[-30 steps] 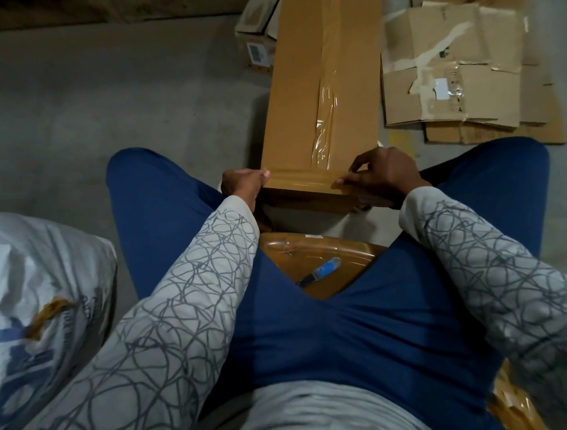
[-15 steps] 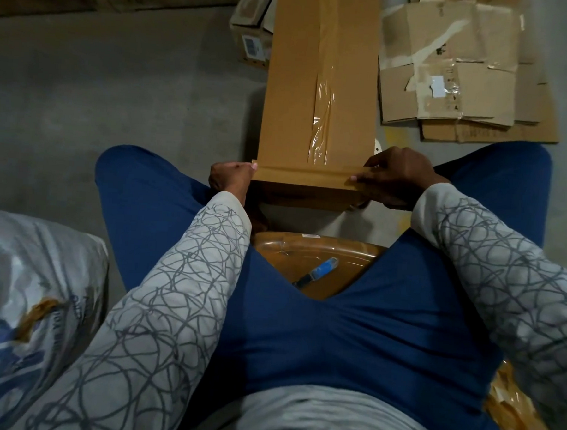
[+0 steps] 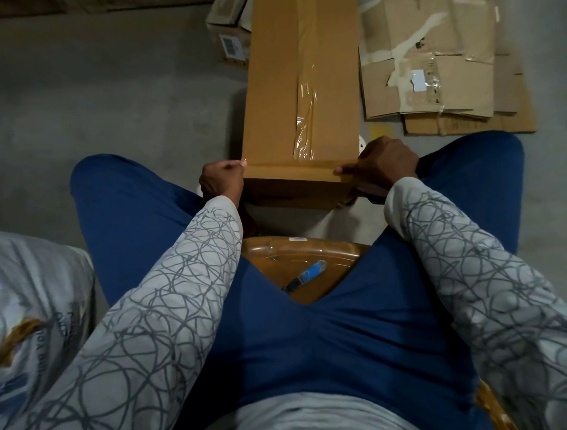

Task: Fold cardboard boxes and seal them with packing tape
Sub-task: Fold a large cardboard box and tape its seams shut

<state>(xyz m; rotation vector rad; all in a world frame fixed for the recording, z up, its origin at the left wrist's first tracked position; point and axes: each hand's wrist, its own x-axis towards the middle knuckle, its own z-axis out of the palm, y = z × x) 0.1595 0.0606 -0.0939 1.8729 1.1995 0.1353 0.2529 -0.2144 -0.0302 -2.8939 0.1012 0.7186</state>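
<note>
A long brown cardboard box (image 3: 276, 83) lies on the floor between my knees, with shiny brown tape running down its middle seam. A strip of packing tape (image 3: 291, 171) stretches across the box's near end. My left hand (image 3: 221, 180) pinches the strip's left end at the box's near left corner. At the near right corner my right hand (image 3: 381, 169) grips the tape roll, mostly hidden under its fingers, with a finger laid along the strip.
A blue-handled cutter (image 3: 307, 273) lies on the plastic-wrapped brown seat (image 3: 273, 250) between my legs. Flattened cardboard sheets (image 3: 447, 62) are stacked at the far right. Small boxes (image 3: 227, 31) stand far left of the long box. A white sack (image 3: 24, 316) sits at my left.
My right hand has drawn the tape rightward to the box's right edge, lengthening the strip across the near end. My left hand has stayed at the left corner.
</note>
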